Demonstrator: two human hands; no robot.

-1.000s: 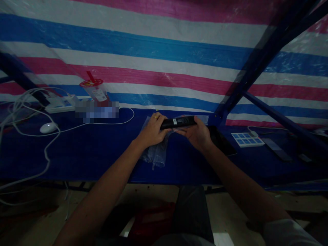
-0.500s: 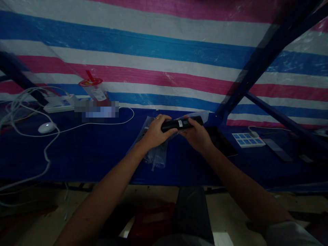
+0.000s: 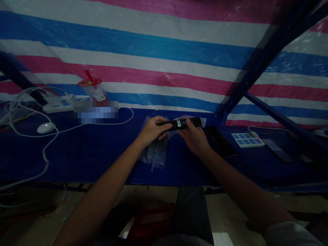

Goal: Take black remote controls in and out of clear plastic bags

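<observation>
A long black bar-shaped device (image 3: 180,123) with a small white label is held level above the dark blue table (image 3: 97,150). My left hand (image 3: 151,131) grips its left end. My right hand (image 3: 194,138) holds it from below near the middle and right. A crumpled clear plastic bag (image 3: 155,153) lies on the table under my left hand, and more clear plastic (image 3: 202,120) shows behind the device.
At the left are a white mouse (image 3: 45,127), white cables (image 3: 30,136), a white power strip (image 3: 58,103) and a lidded cup with a red straw (image 3: 92,89). Right of my hands lie a dark flat phone (image 3: 220,141), a white keypad (image 3: 247,139) and dark remotes (image 3: 277,149). A blue frame post (image 3: 246,80) rises there.
The black device has turned in my hands and now sits a little higher and flatter. My left hand shifted its grip at the left end; my right stayed beneath.
</observation>
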